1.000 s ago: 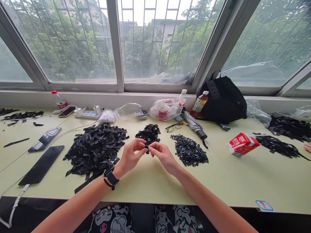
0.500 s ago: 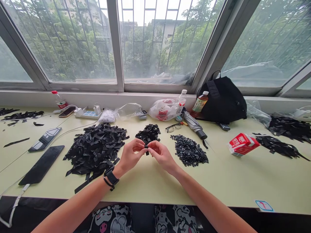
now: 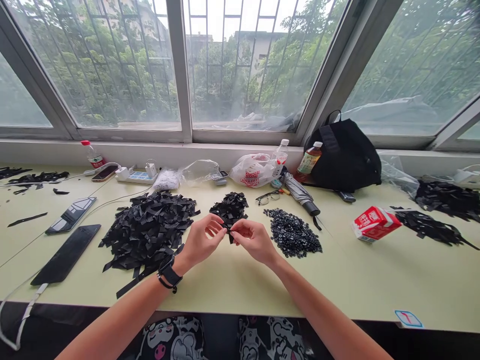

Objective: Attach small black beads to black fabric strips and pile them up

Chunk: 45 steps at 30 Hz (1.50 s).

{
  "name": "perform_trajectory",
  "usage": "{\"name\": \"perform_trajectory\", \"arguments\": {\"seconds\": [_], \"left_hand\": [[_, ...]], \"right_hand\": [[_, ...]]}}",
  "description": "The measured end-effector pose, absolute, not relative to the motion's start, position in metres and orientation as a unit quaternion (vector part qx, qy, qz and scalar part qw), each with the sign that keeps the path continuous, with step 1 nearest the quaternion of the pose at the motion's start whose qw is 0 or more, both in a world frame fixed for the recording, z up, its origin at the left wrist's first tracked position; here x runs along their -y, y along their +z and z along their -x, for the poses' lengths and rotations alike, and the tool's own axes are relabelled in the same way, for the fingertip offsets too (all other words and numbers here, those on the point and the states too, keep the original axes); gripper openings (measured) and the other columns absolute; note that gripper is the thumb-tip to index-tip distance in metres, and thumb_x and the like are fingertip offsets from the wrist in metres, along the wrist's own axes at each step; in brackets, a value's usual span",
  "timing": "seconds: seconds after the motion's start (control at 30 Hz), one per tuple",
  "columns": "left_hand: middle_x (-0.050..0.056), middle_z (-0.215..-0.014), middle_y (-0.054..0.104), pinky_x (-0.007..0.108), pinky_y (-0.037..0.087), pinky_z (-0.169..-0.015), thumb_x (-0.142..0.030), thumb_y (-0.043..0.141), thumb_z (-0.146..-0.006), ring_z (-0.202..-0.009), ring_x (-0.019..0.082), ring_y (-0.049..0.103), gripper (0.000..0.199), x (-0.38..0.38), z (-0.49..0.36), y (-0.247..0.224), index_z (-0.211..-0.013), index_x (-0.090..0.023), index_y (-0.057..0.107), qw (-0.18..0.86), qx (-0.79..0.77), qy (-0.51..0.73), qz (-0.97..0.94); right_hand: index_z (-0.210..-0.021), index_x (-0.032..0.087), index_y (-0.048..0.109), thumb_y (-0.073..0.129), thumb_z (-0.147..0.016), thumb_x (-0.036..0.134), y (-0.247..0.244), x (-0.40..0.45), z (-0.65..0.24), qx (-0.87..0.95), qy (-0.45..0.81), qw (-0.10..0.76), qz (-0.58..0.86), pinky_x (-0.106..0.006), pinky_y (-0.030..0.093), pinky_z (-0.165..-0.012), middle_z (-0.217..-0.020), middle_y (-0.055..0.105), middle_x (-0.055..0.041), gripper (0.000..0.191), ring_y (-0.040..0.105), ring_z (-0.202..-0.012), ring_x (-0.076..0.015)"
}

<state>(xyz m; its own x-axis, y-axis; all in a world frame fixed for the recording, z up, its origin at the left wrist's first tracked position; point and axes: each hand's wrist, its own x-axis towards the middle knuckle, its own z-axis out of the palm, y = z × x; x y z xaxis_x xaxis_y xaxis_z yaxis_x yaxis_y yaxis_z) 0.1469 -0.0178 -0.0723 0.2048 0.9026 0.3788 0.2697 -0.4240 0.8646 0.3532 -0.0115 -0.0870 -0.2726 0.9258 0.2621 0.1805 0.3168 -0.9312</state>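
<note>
In the head view, the 2 hands meet at the middle of the frame, just above the table [image 3: 217, 295]. The right hand [image 3: 259, 246] pinches a small black strip [image 3: 231, 239] between thumb and finger, and its free end hangs below the fingertips. The left hand [image 3: 200, 242] has its thumb and finger drawn together just beside it, at centre; whether they grip the strip too, I cannot tell. A small black heap [image 3: 229, 204] lies right behind the fingers. Left of centre is a big heap [image 3: 150, 225] of black pieces, near the wrist with the watch [image 3: 170, 272]. Right of centre lies a pile of dark rings [image 3: 296, 235], apart from the right hand, with glasses [image 3: 268, 199] and an umbrella [image 3: 299, 194] behind. The red carton [image 3: 376, 223] sits farther right.
</note>
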Motion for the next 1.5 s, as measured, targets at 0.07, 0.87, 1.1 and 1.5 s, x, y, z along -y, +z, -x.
{"name": "perform_trajectory", "arguments": {"seconds": [0.07,0.87,1.1,1.5], "left_hand": [[0.003,-0.084,0.076,0.029,0.053,-0.069,-0.033,0.067,-0.093,-0.074,0.018,0.071,0.015,0.017,-0.143,-0.07,-0.103,-0.022,0.067,0.229,-0.467,0.457,-0.722],[0.013,-0.122,0.071,0.042,0.051,-0.102,-0.025,0.065,-0.093,-0.118,0.028,0.065,0.044,0.005,-0.132,-0.1,-0.136,-0.019,0.061,0.184,-0.408,0.332,-0.831],[0.009,-0.106,0.076,0.036,0.05,-0.08,-0.026,0.058,-0.095,-0.095,0.026,0.07,0.02,0.012,-0.09,-0.054,-0.11,-0.022,0.071,0.035,-0.574,0.262,-0.775],[0.004,-0.085,0.077,0.03,0.034,-0.062,-0.039,0.063,-0.086,-0.077,0.023,0.067,0.02,0.02,-0.033,-0.041,-0.078,-0.023,0.074,0.015,-0.708,0.092,-0.7]], "right_hand": [[-0.111,0.021,0.069,0.067,-0.091,0.038,-0.092,0.007,-0.355,0.673,0.358,0.475,0.44,-0.04,0.062,-0.077,-0.103,0.075,-0.01,0.027,0.073,-0.081,-0.0223],[-0.117,0.022,0.063,0.058,-0.095,0.027,-0.101,-0.012,-0.383,0.77,0.064,0.373,0.514,-0.045,0.051,-0.096,-0.112,0.068,-0.0099,0.024,0.063,-0.106,-0.0281],[-0.104,0.023,0.065,0.06,-0.096,0.027,-0.091,-0.007,-0.38,0.76,0.056,0.42,0.494,-0.043,0.049,-0.093,-0.103,0.069,-0.0076,0.011,0.062,-0.102,-0.027],[-0.049,0.022,0.043,0.047,-0.102,0.029,-0.074,0.002,-0.376,0.69,0.034,0.547,0.473,-0.039,0.045,-0.077,-0.083,0.068,-0.006,0.054,0.058,-0.079,-0.0214]]}}
